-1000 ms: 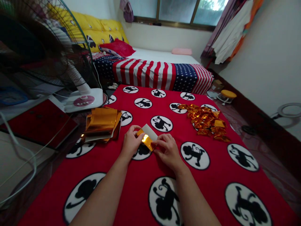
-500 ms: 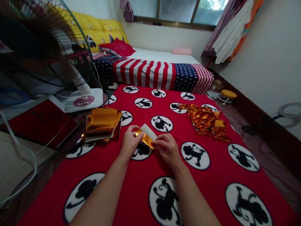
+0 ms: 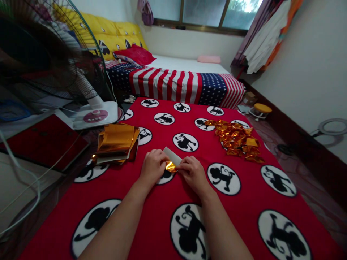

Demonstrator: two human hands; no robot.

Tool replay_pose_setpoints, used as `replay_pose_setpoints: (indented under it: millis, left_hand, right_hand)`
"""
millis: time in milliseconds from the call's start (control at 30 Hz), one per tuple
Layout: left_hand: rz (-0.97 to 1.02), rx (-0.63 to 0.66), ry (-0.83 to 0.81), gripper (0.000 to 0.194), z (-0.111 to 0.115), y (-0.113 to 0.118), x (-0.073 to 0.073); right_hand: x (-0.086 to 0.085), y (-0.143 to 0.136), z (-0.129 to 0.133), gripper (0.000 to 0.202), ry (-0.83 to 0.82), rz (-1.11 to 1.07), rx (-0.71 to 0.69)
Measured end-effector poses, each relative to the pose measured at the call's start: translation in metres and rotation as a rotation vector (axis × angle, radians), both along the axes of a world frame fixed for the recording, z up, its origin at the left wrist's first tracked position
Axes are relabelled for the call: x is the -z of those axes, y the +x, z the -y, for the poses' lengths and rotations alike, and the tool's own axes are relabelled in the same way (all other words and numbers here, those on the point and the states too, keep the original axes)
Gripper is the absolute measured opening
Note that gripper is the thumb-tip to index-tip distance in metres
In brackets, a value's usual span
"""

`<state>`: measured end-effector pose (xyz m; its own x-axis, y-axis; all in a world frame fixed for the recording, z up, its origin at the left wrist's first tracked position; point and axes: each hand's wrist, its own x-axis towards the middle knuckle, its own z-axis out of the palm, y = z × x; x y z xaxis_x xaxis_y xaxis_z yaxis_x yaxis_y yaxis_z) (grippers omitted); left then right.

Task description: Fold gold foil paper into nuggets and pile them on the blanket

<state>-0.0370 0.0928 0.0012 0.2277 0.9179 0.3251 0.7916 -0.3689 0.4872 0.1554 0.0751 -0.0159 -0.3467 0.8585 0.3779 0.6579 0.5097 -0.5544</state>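
A sheet of gold foil paper (image 3: 173, 156), pale on its back, lies partly folded on the red cloth (image 3: 151, 224) with its shiny gold side turned up along the near edge. My left hand (image 3: 154, 167) is closed on the left part of the sheet, its fingers covering that end. On the right end, my right hand (image 3: 193, 173) pinches the near corner between thumb and fingers. Left of my hands is a stack of gold foil sheets (image 3: 116, 142). Several folded gold foil pieces (image 3: 235, 139) lie in a heap at the right.
A fan (image 3: 94, 108) stands on a low surface at the left, its blades blurred. Behind the cloth is a bed with a striped and starred cover (image 3: 173, 83). A stool with a yellow seat (image 3: 262, 108) stands by the right wall.
My left hand has moved slightly right and down over the sheet, hiding more of the gold strip. Less of the pale back shows; my right hand stays at the right end.
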Motion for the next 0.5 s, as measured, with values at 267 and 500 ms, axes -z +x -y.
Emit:
replay_pose_setpoints:
  millis: [267, 500]
  left_hand:
    - [0.110, 0.319, -0.118, 0.017, 0.013, -0.008, -0.004]
    - [0.238, 0.246, -0.143, 0.013, 0.008, -0.010, 0.010]
  right_hand:
    - [0.000, 0.001, 0.000, 0.015, -0.073, -0.013, 0.032]
    - [-0.004, 0.002, 0.002, 0.011, -0.145, -0.083, 0.095]
